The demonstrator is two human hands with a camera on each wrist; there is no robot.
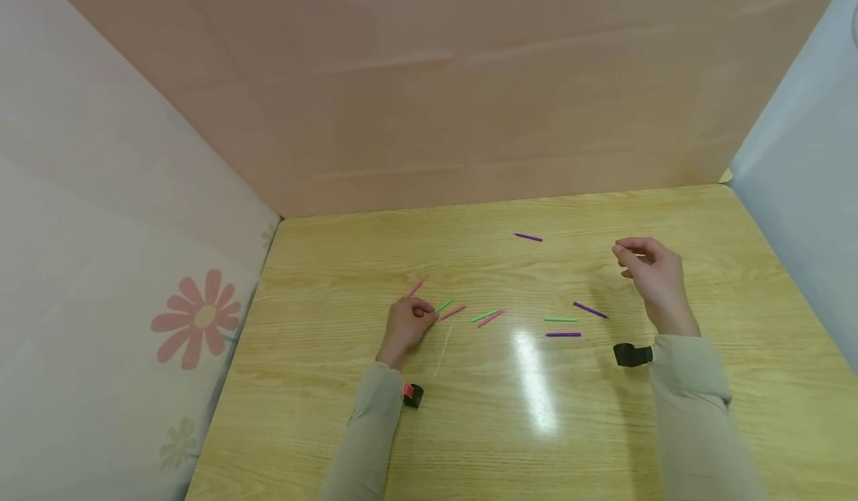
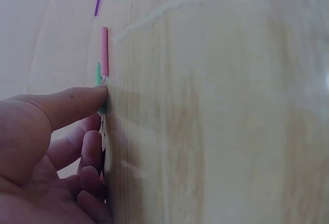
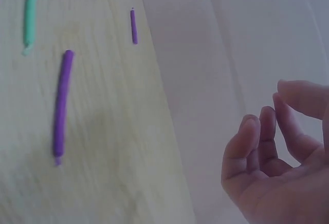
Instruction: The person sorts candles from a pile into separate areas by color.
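Observation:
My left hand (image 1: 407, 324) is low over the table, left of centre. Its thumb and fingertips pinch one end of a thin green candle (image 1: 445, 305). Beside it lie a pink candle (image 1: 453, 313) and, just beyond the hand, another pink candle (image 1: 416, 287). My right hand (image 1: 658, 278) hovers above the table's right side, fingers loosely curled, thumb and index fingertips together with nothing visible between them. Nearest to it lies a purple candle (image 1: 590, 310); the right wrist view shows a purple candle (image 3: 62, 106) with a short wick.
Mid-table, a green candle (image 1: 485, 315) lies beside a pink candle (image 1: 491, 318). Farther right are a green candle (image 1: 561, 319) and a purple candle (image 1: 563, 334). Another purple candle (image 1: 528, 237) lies toward the back. Cloth walls (image 1: 429, 114) border the wooden table (image 1: 482, 441).

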